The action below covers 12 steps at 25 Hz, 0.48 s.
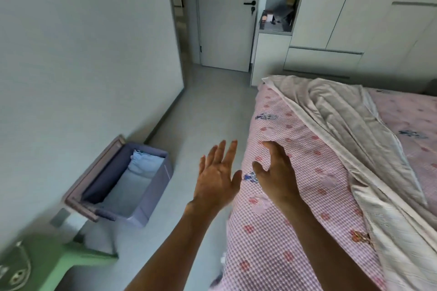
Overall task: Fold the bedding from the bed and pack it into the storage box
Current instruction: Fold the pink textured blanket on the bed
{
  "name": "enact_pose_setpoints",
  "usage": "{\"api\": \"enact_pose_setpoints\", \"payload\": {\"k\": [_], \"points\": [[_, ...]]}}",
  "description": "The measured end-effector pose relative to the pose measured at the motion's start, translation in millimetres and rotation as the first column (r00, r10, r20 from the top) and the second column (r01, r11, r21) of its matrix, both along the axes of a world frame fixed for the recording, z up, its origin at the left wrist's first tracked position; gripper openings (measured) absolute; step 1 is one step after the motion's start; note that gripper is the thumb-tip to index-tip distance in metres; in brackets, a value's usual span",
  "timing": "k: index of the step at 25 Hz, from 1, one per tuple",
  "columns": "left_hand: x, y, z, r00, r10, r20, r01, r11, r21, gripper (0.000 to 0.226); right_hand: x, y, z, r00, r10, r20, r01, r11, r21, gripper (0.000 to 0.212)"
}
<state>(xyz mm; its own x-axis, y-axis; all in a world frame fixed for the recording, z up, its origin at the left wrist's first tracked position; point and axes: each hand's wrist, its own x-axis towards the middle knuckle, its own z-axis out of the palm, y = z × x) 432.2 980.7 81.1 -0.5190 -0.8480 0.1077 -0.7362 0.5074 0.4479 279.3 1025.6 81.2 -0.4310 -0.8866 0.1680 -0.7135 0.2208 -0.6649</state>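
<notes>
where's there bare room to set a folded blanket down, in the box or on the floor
The storage box stands open; a pale blue folded item fills its far end, and the near end looks free. The bare floor between the wall and the bed is open up to the door. The bed itself is crowded by the rumpled white blanket.

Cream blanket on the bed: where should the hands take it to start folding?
Judging by its pose, grip the cream blanket at its far corner and along the banded edge, reaching from the bed's floor side. That edge lies exposed and fairly straight; the middle is bunched.
</notes>
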Motion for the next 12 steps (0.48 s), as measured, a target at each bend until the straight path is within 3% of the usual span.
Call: {"api": "enact_pose_setpoints", "payload": {"k": [2, 4, 7, 12], "points": [[10, -56, -11, 0.999, -0.038, -0.022, 0.038, 0.999, -0.019, 0.086, 7, -52, -19, 0.999, -0.044, 0.008, 0.044, 0.998, 0.047, 0.066], [14, -114, -28, 0.997, -0.079, 0.003, 0.079, 0.997, -0.018, 0.081, 6, -105, -39, 0.997, -0.073, 0.005, 0.072, 0.990, 0.124, 0.079], [5, -231, -37, 0.983, -0.160, 0.093, 0.159, 0.987, 0.014, 0.077, -2, -207, -65, 0.983, -0.172, 0.057, 0.166, 0.982, 0.094, 0.094], [-32, -411, -30, 0.954, -0.245, 0.170, 0.243, 0.969, 0.038, 0.079, -22, -361, -71, 0.968, -0.245, 0.054, 0.239, 0.967, 0.091, 0.087]]}}
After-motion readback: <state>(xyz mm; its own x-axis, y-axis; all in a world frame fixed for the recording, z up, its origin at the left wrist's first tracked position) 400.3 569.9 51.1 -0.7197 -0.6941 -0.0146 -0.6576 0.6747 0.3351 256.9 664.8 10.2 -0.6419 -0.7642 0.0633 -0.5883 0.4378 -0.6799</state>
